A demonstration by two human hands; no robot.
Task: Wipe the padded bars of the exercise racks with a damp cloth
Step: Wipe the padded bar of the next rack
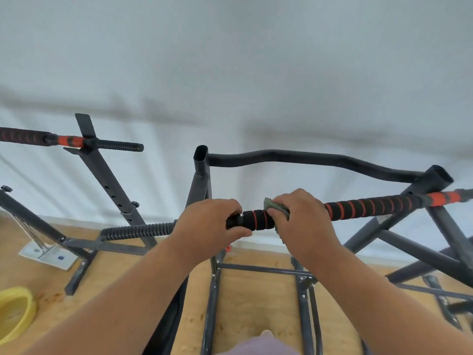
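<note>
Now we're up at the padded bar, the black foam one with red rings, running from centre frame out to the right across the dark metal rack. Our left hand grips the bar's near end, fingers curled over the top and thumb underneath, just beside the threaded metal rod that sticks out to the left. Our right hand sits a little further along, fingers wrapped round the foam with the greyish cloth bunched between palm and bar; only its edges peek out above and below the fingers. A short stretch of foam shows between the two hands. Off to the left, a second padded bar rests on another rack, well apart from us. Below is the wooden floor, with a yellow hoop at the left edge.
</note>
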